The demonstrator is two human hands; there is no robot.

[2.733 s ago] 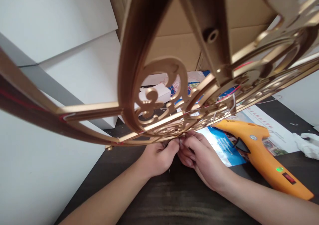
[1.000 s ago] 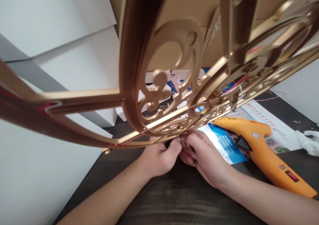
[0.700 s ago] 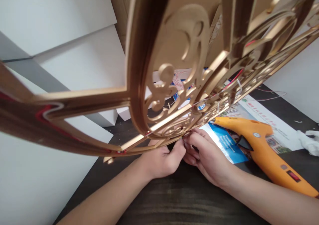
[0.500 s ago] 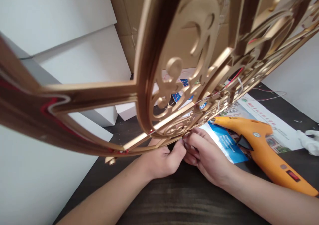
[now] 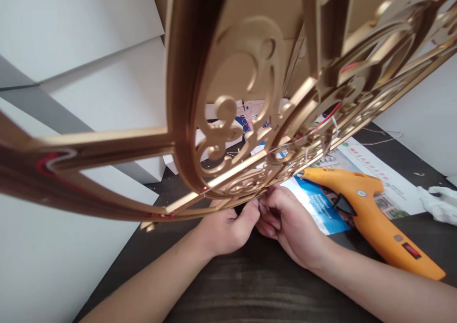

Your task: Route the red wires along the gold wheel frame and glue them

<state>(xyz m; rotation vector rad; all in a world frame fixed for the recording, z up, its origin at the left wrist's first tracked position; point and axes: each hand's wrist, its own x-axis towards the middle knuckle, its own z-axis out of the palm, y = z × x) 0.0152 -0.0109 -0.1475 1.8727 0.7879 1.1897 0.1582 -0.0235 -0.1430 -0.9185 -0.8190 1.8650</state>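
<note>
A large gold openwork frame [image 5: 185, 99] with scroll ornaments slants across the view, close to the camera. Red and white wires [image 5: 48, 163] run along its inner side. My left hand [image 5: 228, 230] is closed beneath the frame's lower edge, thumb bent over the fingers. Right beside it, my right hand [image 5: 282, 216] is closed too, fingertips pinched together and meeting the left thumb. Whatever lies between the fingertips is too small or too hidden to make out. The frame's rim covers part of both hands.
An orange glue gun [image 5: 371, 213] lies at the right on a blue brochure [image 5: 321, 206] and a printed sheet. Crumpled white tissue [image 5: 439, 204] is at the far right. White boxes [image 5: 107, 85] stand at the left, cardboard [image 5: 296, 37] behind the frame.
The frame appears shifted left in view and its near part looks larger. Both hands stay together under the rim, nearly in the same pose.
</note>
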